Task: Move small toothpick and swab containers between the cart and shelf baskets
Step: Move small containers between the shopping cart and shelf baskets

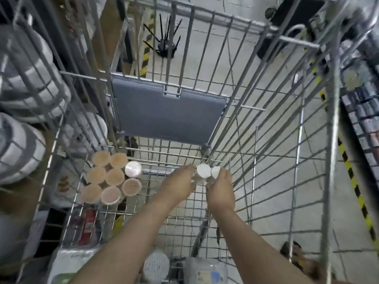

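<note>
Both my hands reach deep into the wire cart (pixel 254 152). My left hand (pixel 178 184) and my right hand (pixel 220 191) close together round a small cluster of round white-lidded containers (pixel 204 170) near the cart's floor. Two white lids show between my fingertips; the rest of the cluster is hidden by my hands. At the cart's left, several toothpick containers with tan tops (pixel 106 177) stand packed together. One clear white-topped container (pixel 133 169) stands beside them.
A grey flap (pixel 168 115) hangs at the cart's far end. Shelves with stacked white bowls (pixel 24 83) stand on the left. Boxed goods (pixel 365 119) line the right. Packaged items (pixel 203 271) lie at the cart's near end. Yellow-black floor tape (pixel 356 193) runs along the right.
</note>
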### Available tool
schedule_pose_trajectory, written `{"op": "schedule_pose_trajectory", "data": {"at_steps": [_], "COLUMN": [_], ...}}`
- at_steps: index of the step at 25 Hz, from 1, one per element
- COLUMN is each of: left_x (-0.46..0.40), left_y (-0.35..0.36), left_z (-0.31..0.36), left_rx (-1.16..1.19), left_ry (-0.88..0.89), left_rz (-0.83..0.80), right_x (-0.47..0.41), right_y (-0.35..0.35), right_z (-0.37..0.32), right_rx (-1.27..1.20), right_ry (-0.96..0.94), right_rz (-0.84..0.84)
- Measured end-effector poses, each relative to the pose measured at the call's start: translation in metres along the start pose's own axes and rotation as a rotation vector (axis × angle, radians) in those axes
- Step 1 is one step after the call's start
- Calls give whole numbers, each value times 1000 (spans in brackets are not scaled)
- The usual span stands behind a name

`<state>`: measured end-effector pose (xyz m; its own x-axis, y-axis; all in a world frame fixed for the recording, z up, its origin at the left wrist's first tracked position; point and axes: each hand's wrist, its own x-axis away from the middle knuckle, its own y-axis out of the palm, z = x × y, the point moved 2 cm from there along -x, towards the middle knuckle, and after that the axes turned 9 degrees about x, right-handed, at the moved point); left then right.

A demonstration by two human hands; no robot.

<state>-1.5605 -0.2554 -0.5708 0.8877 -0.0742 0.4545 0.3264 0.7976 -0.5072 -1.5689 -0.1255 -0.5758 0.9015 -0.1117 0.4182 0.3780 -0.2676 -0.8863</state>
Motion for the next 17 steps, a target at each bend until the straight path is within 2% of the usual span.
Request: {"op": "schedule_pose_trajectory", "data": {"at_steps": [5, 8, 12, 15, 17], "left_x": [-39, -45, -42, -21, 3], "left_y": [21, 36, 39, 32, 23], "left_z": [-6, -14, -24, -35, -44], "left_rx": [-34, 3, -71, 92, 222], "left_ry": [85, 120, 159, 74, 12], "left_rz": [36, 115, 186, 264, 312], "right_x": [-21, -22, -17, 0, 18], "right_y": [21, 27, 29, 30, 26], "right_z": [9, 10, 10, 14, 12], "right_rx": [47, 131, 124, 113, 15], "right_ry": [15, 8, 5, -66, -52], "right_rz": [35, 98, 167, 157, 140]}}
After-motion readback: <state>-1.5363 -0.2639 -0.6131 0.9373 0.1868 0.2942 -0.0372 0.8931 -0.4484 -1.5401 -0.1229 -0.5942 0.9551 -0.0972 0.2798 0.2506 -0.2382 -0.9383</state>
